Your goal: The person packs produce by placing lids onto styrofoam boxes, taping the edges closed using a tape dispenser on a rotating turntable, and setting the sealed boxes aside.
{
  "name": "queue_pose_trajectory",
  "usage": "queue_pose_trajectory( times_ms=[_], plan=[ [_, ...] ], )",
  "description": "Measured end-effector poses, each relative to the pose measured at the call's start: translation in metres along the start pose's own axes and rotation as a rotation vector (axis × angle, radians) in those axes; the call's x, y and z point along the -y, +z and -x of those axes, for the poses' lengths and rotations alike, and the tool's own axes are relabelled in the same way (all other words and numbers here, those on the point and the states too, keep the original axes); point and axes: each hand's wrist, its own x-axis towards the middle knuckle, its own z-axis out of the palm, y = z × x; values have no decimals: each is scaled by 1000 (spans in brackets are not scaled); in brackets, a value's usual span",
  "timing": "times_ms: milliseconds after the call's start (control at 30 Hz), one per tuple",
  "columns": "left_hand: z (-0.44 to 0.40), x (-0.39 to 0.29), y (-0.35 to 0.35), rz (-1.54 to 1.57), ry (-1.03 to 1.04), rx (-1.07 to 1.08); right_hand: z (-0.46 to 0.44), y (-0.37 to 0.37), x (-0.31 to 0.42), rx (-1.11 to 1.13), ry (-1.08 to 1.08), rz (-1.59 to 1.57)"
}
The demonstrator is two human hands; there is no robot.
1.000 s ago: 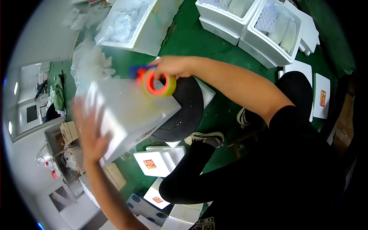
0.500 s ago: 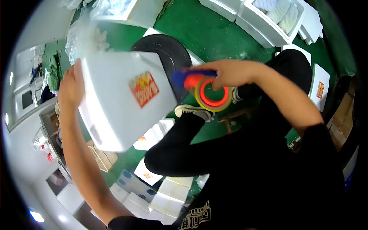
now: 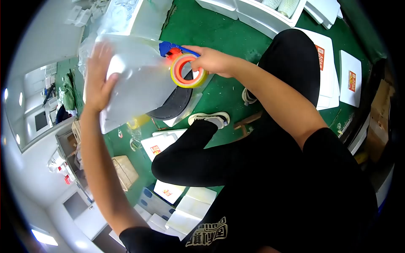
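Observation:
My right hand [image 3: 213, 61] grips the blue handle of a tape dispenser [image 3: 171, 47], which carries a wide roll of tape [image 3: 188, 71] with a yellow rim and orange core. The dispenser's head is against the upper right edge of a white foam box [image 3: 139, 80]. Flat on the box's left side lies my left hand [image 3: 99, 80], its thumb spread and its fingers smeared by motion. Under the box a round black support [image 3: 175, 105] shows in part. Whether tape stretches from the dispenser along the box is hard to make out.
Foam boxes [image 3: 270, 19] stand at the top, one holding netted produce. Lids with red labels [image 3: 350, 78] lie at the right, and more lids [image 3: 156, 147] near my left knee. An open box with plastic bags [image 3: 126, 17] is beyond the work. The floor [image 3: 202, 38] is green.
The foam box has turned, and its red label no longer shows. My right hand has moved left and up with the tape dispenser to the box's edge. My left hand has shifted right.

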Motion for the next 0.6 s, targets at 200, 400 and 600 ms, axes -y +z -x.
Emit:
queue_pose_trajectory(
  times_ms=[200,400,600],
  plan=[
    [-37,11,18,412,-440,-197,84,20,-33,-56,32,152],
    [-66,166,41,665,-1098,-102,75,57,-73,-5,-45,220],
    [-46,185,41,816,-1380,-161,18,94,-66,112,-1,378]
  ],
)
